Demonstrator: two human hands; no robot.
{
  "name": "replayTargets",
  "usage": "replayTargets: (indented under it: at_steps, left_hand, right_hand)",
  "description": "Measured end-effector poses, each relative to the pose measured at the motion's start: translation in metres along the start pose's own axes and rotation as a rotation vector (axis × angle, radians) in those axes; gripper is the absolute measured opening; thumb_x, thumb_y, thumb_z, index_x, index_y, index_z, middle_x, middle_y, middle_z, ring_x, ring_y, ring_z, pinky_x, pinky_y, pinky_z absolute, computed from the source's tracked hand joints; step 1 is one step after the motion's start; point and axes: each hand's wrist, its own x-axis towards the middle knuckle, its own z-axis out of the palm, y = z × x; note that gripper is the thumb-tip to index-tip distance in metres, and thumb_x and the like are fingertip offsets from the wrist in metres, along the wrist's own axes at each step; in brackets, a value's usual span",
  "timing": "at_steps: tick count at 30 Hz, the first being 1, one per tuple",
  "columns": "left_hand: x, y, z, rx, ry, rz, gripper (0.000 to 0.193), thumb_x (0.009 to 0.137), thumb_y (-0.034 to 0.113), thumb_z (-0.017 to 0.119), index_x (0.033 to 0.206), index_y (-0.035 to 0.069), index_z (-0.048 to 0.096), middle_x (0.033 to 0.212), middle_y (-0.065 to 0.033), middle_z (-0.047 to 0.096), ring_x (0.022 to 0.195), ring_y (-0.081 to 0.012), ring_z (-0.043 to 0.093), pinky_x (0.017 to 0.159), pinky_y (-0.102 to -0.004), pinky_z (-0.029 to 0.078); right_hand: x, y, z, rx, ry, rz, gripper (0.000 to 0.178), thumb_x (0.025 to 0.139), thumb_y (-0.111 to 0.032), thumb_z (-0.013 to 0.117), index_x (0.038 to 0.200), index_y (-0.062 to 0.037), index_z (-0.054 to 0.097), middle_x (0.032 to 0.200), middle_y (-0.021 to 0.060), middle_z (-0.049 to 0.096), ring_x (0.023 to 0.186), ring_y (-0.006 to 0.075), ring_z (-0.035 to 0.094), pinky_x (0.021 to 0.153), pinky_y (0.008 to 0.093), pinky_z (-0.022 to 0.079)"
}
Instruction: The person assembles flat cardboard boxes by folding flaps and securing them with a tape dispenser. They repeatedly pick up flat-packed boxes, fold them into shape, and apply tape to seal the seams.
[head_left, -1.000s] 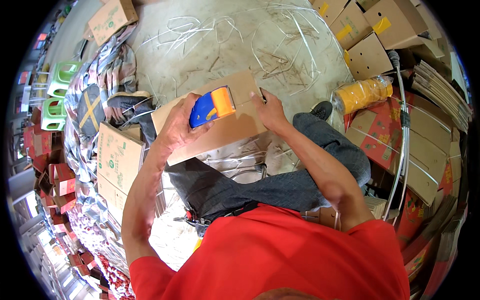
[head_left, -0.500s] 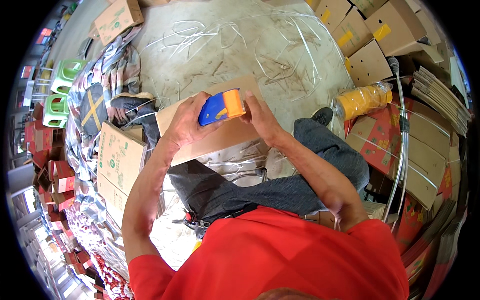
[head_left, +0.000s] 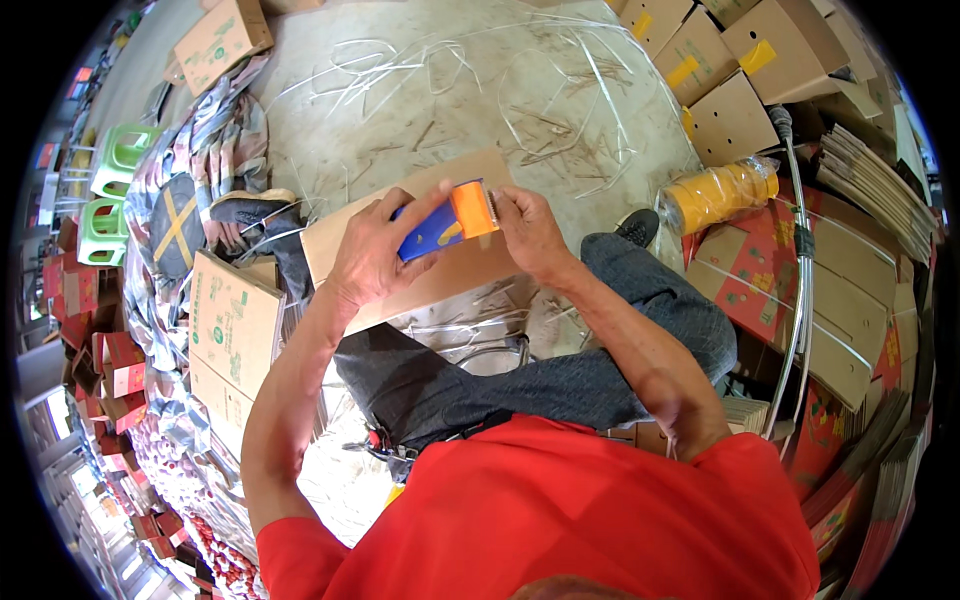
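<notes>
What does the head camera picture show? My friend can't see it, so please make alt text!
A person's left hand holds a blue-and-orange tape dispenser over a brown cardboard box, and the right hand is at the dispenser's toothed end. White straps litter the floor, and plastic-wrapped yellow tape rolls lie to the right.

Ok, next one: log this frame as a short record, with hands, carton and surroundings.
Left hand: holding the blue-and-orange dispenser
Right hand: fingertips at the dispenser's toothed end; contact unclear
Carton: below the dispenser
Right side: yellow rolls in clear wrap
Left side: two green stools
</notes>
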Motion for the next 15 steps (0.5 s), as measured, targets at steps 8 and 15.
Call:
replayTargets:
  at_steps: [8,15]
  left_hand:
    - [0.029,0.021,-0.006,0.116,-0.243,-0.039,0.079,0.082,0.025,0.082,0.154,0.033,0.051,0.095,-0.0159,0.061,0.076,-0.0372,0.066,0.071,-0.0470,0.056]
    - [0.043,0.018,-0.007,0.251,-0.399,0.032,0.075,0.084,0.029,0.080,0.153,0.030,0.050,0.097,-0.0185,0.064,0.076,-0.0376,0.068,0.070,-0.0465,0.057]
  right_hand:
    - [0.048,0.043,-0.108,-0.360,0.154,-0.126,0.037,0.108,-0.030,0.057,0.092,0.0021,0.065,0.078,-0.0050,0.052,0.078,0.0067,0.047,0.070,0.0296,0.044]
    - [0.047,0.102,-0.194,-0.179,0.124,0.235,0.040,0.108,-0.038,0.055,0.076,-0.0141,0.049,0.073,-0.0083,0.038,0.067,0.0069,0.032,0.061,0.0268,0.030]
